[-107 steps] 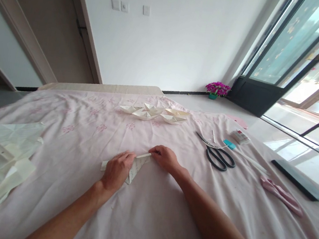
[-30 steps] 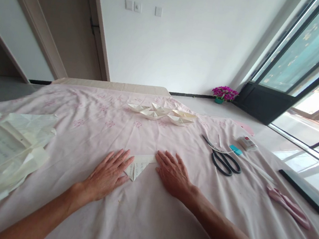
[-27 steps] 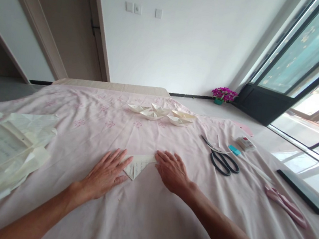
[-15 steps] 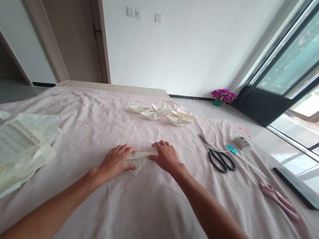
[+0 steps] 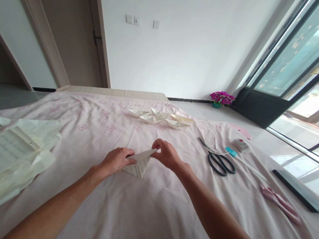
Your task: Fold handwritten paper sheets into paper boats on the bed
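Observation:
A folded sheet of printed paper (image 5: 140,163), triangular with its point toward me, is held between both hands just above the pink cloth. My left hand (image 5: 118,159) pinches its left side, thumb in front and fingers behind. At the upper right corner of the paper, my right hand (image 5: 165,153) grips a folded edge between thumb and fingertips. Beyond the hands lie several folded paper boats (image 5: 159,118) grouped together. To the left rests a loose pile of printed sheets (image 5: 1,152).
Black-handled scissors (image 5: 221,164) lie to the right, near a small blue piece (image 5: 231,151) and a small white box (image 5: 242,145). Farther right are a pink ribbon-like item (image 5: 280,203) and a long black case (image 5: 300,191). A flowered pink cloth (image 5: 132,219) covers the surface.
The paper has gone from a flat-topped shape with a band along its upper edge to a tilted triangle. My right hand has tightened into a pinch at its corner.

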Demonstrator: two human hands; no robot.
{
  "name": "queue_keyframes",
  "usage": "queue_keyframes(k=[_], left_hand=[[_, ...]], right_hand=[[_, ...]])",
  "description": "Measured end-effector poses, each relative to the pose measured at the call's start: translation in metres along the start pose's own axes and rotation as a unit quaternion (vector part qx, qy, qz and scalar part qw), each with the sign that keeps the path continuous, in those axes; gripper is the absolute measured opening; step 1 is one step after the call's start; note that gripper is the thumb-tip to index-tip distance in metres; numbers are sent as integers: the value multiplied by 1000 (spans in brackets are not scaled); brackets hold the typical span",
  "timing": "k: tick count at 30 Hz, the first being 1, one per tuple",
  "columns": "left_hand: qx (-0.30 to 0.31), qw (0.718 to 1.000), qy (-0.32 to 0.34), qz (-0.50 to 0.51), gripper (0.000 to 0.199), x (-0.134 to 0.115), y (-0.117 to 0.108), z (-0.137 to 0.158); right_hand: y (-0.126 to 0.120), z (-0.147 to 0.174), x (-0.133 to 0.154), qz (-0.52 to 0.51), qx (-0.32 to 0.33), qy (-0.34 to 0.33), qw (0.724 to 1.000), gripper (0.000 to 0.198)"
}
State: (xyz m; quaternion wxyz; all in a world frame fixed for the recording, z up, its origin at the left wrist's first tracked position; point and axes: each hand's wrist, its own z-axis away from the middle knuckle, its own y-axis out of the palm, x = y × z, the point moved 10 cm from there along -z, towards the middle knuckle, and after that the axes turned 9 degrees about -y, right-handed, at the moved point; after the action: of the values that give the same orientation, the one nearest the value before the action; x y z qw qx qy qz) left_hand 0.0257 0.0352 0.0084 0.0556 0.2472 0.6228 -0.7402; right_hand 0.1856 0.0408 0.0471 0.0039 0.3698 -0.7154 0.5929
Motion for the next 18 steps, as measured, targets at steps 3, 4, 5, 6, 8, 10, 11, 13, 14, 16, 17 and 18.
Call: queue_keyframes(k=[3, 4, 5, 6, 8, 10, 11, 13, 14, 16, 17, 18], left_hand=[[-166, 982, 85, 10, 14, -17, -35, 13], [-221, 969, 113, 11, 14, -21, -44, 20], [-266, 954, 136, 13, 16, -23, -51, 25], [-297, 942, 154, 12, 20, -24, -53, 29], [-321, 930, 178, 5, 23, -23, -48, 30], [-297, 937, 184, -18, 22, -19, -34, 23], [-277, 944, 179, -31, 21, -16, -27, 18], [-217, 960, 169, -43, 21, -9, -12, 10], [-183, 968, 169, -43, 25, -6, -6, 7], [-120, 977, 174, -38, 40, 0, 1, 8], [-95, 979, 174, -37, 48, 2, 3, 9], [-77, 982, 171, -39, 53, 4, 4, 12]], right_hand=[[-30, 5, 16, -43, -111, -50, 992, 31], [-36, 8, 20, -47, -133, -62, 988, 36], [-38, 11, 24, -46, -144, -69, 986, 40], [-37, 14, 26, -39, -143, -71, 986, 42], [-24, 21, 29, -17, -114, -75, 991, 44], [-5, 27, 31, 6, -68, -85, 994, 44], [6, 29, 30, 14, -44, -89, 995, 44], [25, 33, 30, 20, -10, -98, 995, 43], [31, 34, 31, 21, 2, -105, 994, 43], [40, 35, 36, 26, 13, -124, 992, 41], [42, 34, 39, 30, 18, -137, 990, 39], [45, 34, 44, 34, 23, -151, 988, 36]])
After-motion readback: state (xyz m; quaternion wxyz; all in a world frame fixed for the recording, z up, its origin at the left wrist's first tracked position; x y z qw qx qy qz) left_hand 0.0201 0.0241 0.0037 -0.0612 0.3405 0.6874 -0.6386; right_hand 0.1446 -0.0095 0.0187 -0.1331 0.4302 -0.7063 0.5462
